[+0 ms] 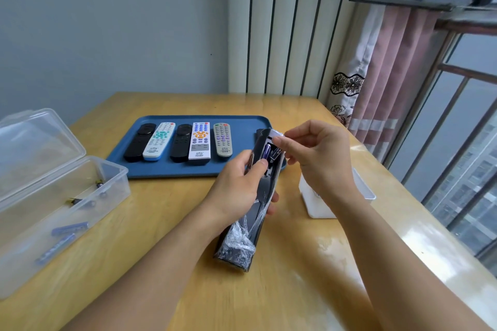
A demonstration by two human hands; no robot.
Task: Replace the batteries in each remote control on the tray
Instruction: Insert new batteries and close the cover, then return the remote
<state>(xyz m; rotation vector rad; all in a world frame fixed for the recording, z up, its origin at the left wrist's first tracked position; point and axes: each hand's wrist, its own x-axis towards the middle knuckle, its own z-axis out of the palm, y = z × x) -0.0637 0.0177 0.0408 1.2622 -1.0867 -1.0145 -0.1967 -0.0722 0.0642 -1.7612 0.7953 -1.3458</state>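
Note:
My left hand (239, 188) grips a black remote (246, 239) wrapped in clear plastic film, held upright over the table with its back toward me. Its battery compartment is open, and a purple battery (266, 152) lies in it under my left thumb. My right hand (312, 150) pinches something small at the top of the compartment; what it is cannot be made out. Behind, a blue tray (166, 169) holds several remotes lying face up: black (139, 142), white and teal (159, 141), black (181, 142), white with blue buttons (199, 144) and beige (222, 140).
A clear plastic box (64, 212) with its lid open stands at the left, with several batteries inside. A white container (317, 201) sits to the right behind my right wrist. The wooden table (269, 298) ends at the right by a barred window and curtain.

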